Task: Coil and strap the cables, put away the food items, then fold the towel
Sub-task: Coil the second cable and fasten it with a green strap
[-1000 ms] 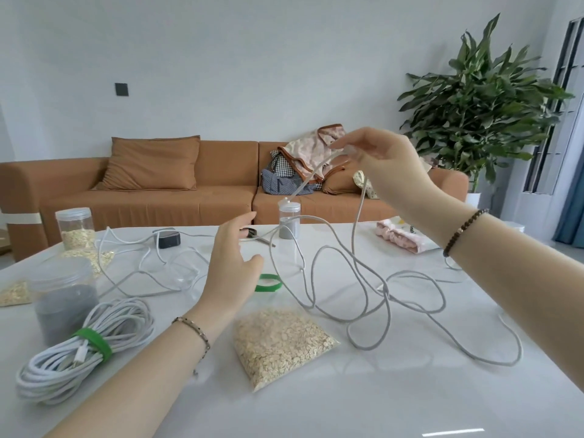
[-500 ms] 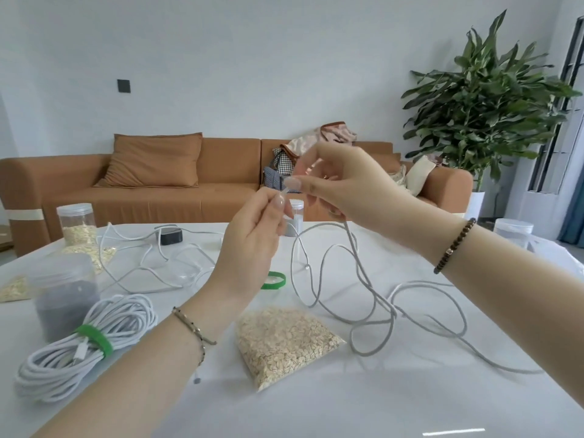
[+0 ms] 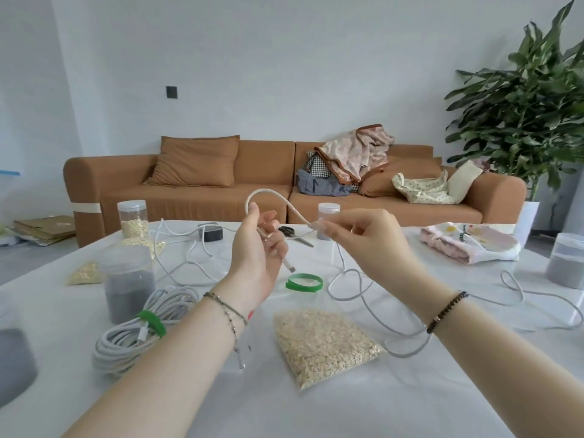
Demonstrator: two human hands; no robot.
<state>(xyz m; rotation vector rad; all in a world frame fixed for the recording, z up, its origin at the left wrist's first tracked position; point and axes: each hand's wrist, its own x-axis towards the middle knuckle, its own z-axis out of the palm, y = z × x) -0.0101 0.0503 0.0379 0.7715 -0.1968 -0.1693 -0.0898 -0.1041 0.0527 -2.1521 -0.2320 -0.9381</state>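
A loose white cable (image 3: 357,298) trails over the white table (image 3: 347,406). My left hand (image 3: 257,254) grips its plug end, the connector sticking out below my palm. My right hand (image 3: 369,245) pinches the same cable a short way along, so a small arch stands between the hands. A green strap (image 3: 304,282) lies open on the table under them. A coiled white cable (image 3: 139,330) bound with a green strap sits at the near left. A clear bag of oats (image 3: 322,343) lies in front. A folded pink towel (image 3: 467,245) rests at the far right.
Lidded jars stand around: grey-filled ones at the left (image 3: 128,279) and right (image 3: 565,263), an oat jar (image 3: 132,213) and small jar (image 3: 328,219) at the back. Scissors (image 3: 294,233), a black charger (image 3: 211,232) and another white cable (image 3: 186,254) lie behind.
My left hand rose from the table and took the cable's plug end. My right hand came down and left, then slid along the cable, forming an arch between the hands.
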